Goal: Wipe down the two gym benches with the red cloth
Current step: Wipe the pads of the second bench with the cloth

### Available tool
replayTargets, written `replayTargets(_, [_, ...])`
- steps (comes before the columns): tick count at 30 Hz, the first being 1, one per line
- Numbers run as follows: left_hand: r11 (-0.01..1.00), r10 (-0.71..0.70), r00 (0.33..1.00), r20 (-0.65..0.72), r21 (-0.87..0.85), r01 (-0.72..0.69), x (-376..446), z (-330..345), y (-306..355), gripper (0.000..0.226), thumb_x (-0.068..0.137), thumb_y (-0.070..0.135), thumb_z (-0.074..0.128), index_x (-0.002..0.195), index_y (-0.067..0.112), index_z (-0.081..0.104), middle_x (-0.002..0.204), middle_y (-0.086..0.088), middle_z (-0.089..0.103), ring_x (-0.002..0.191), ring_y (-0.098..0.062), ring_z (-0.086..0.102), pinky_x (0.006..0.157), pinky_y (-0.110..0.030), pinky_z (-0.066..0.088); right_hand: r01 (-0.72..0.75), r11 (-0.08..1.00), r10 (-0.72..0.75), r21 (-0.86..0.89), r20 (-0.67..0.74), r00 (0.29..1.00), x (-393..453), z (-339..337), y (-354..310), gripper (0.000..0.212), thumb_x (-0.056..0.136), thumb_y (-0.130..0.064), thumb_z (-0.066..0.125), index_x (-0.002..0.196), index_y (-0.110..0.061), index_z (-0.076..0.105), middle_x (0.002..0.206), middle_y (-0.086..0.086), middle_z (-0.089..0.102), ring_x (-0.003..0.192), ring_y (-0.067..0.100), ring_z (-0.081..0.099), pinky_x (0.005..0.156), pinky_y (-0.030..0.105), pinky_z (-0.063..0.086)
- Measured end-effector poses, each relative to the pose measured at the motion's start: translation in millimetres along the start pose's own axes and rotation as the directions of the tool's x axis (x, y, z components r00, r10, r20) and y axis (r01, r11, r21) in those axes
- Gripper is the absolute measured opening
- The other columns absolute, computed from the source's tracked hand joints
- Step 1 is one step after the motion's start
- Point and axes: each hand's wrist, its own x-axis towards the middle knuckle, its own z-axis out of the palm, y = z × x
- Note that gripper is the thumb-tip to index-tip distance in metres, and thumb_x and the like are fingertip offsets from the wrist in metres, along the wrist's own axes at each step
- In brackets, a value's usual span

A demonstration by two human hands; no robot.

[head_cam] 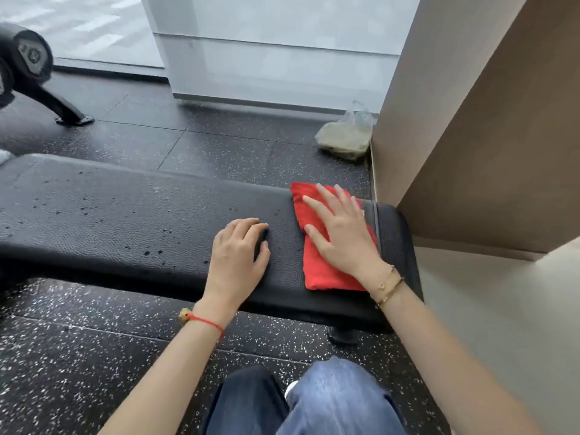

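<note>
Right hand [342, 233] lies flat on the red cloth [317, 268], fingers straight and spread, pressing rather than grasping, so that grip is released. The cloth is folded into a long strip across the right end of the black padded surface [125, 221], reaching from far edge to near edge. Left hand [237, 257] rests just left of the cloth, fingers loosely curled with tips on the padding, grasping nothing. Dark droplets speckle the padding further left. A plastic bag [345, 136] sits on the speckled floor [78, 340] at the far right, against the beige wall [470, 120].
</note>
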Motion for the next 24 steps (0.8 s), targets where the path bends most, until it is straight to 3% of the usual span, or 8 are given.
replayTargets(2, [1.0, 0.01, 1.0, -0.013, 0.0, -0.01, -1, 2, -2, 0.03, 0.09, 0.018, 0.062, 0.118, 0.01, 0.066, 0.126, -0.005, 0.063, 0.121, -0.028, 0.055, 0.102, -0.045, 0.043, -0.035, 0.998, 0.041, -0.058, 0.12, 0.992, 1, 12, -6, 0.058, 0.098, -0.047, 0.039, 0.152, -0.037, 0.021, 0.164, -0.007, 0.008, 0.151, 0.022, 0.003, 0.121, 0.048, -0.003])
replayTargets(4, [1.0, 0.014, 1.0, -0.027, -0.006, -0.014, -2, 3, -3, 0.029, 0.09, 0.017, 0.062, 0.118, 0.01, 0.066, 0.125, -0.005, 0.063, 0.121, -0.028, 0.055, 0.103, -0.045, 0.043, -0.057, 0.994, 0.069, -0.09, 0.133, 0.989, -4, 19, -9, 0.059, 0.099, -0.049, 0.035, 0.153, -0.041, 0.014, 0.164, -0.007, 0.002, 0.151, 0.021, 0.002, 0.121, 0.048, -0.005])
replayTargets(9, [1.0, 0.012, 0.999, -0.035, -0.027, -0.013, -5, 5, -7, 0.03, 0.091, 0.018, 0.06, 0.12, 0.014, 0.065, 0.128, -0.002, 0.062, 0.124, -0.025, 0.052, 0.106, -0.043, 0.04, -0.073, 0.991, 0.079, -0.109, 0.046, 0.996, -47, 22, 4, 0.059, 0.096, -0.052, 0.033, 0.152, -0.045, 0.014, 0.164, -0.002, 0.009, 0.151, 0.02, 0.007, 0.122, 0.043, -0.003])
replayTargets(15, [1.0, 0.006, 1.0, -0.028, -0.024, -0.007, -6, 6, -7, 0.032, 0.092, 0.021, 0.057, 0.123, 0.016, 0.063, 0.129, -0.001, 0.06, 0.126, -0.023, 0.05, 0.109, -0.041, 0.037, -0.291, 0.95, 0.3, -0.11, 0.077, 0.951, -18, 8, 30, 0.056, 0.101, -0.045, 0.028, 0.154, -0.041, 0.009, 0.164, 0.0, 0.003, 0.151, 0.021, -0.001, 0.122, 0.043, -0.005])
replayTargets(19, [1.0, 0.007, 0.999, -0.039, -0.024, -0.008, -7, 7, -7, 0.032, 0.091, 0.02, 0.058, 0.122, 0.016, 0.064, 0.129, -0.001, 0.061, 0.125, -0.023, 0.05, 0.108, -0.04, 0.036, -0.188, 0.979, 0.194, -0.072, 0.088, 0.977, -8, 19, -4, 0.056, 0.102, -0.038, 0.031, 0.154, -0.037, 0.012, 0.164, -0.001, 0.006, 0.151, 0.019, 0.002, 0.122, 0.043, -0.007])
replayTargets(22, [1.0, 0.015, 0.999, -0.049, -0.024, -0.016, -6, 9, -9, 0.032, 0.091, 0.02, 0.059, 0.122, 0.016, 0.064, 0.129, -0.001, 0.061, 0.125, -0.023, 0.05, 0.108, -0.04, 0.037, -0.071, 0.997, 0.074, -0.038, 0.069, 0.995, -47, 21, -13, 0.056, 0.1, -0.038, 0.036, 0.153, -0.041, 0.015, 0.163, -0.006, 0.009, 0.151, 0.016, 0.005, 0.122, 0.04, -0.008])
replayTargets(24, [0.999, 0.017, 0.999, -0.051, -0.028, -0.019, -6, 10, -11, 0.032, 0.091, 0.02, 0.059, 0.123, 0.016, 0.064, 0.129, -0.001, 0.061, 0.125, -0.023, 0.05, 0.108, -0.04, 0.037, -0.073, 0.997, 0.074, -0.04, 0.037, 0.997, -74, 18, 1, 0.056, 0.099, -0.039, 0.036, 0.151, -0.044, 0.016, 0.163, -0.009, 0.013, 0.151, 0.015, 0.007, 0.122, 0.038, -0.006])
